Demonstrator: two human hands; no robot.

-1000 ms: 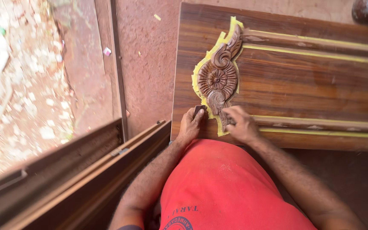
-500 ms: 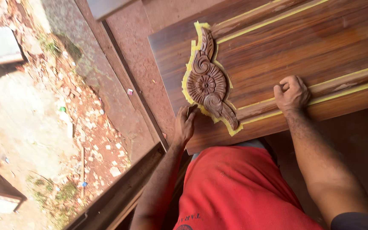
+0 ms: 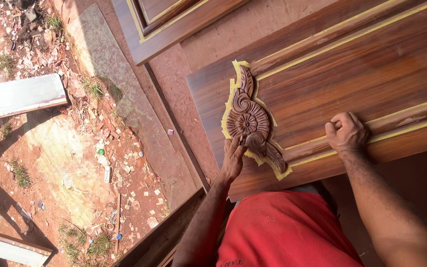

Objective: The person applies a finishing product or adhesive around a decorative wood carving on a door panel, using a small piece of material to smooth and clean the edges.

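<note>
A polished brown wooden door panel (image 3: 352, 64) lies flat in front of me. On its left end sits a carved wooden scroll ornament (image 3: 250, 121) edged with yellow masking tape (image 3: 229, 106). More yellow tape runs in long strips along the panel's grooves. My left hand (image 3: 233, 158) rests with its fingertips against the lower left edge of the carving, on the tape. Further right, my right hand (image 3: 347, 132) is curled into a loose fist on the taped groove; whether it holds anything is hidden.
A second taped wooden panel (image 3: 169, 24) lies at the top. A dark wooden frame piece (image 3: 161, 240) runs along the lower left. Left of the concrete floor is bare red earth strewn with debris, with white boards (image 3: 21, 96) lying on it.
My right hand has slid rightward along the taped groove, away from the carving. My left hand stays at the carving's lower edge. The view has shifted and tilted.
</note>
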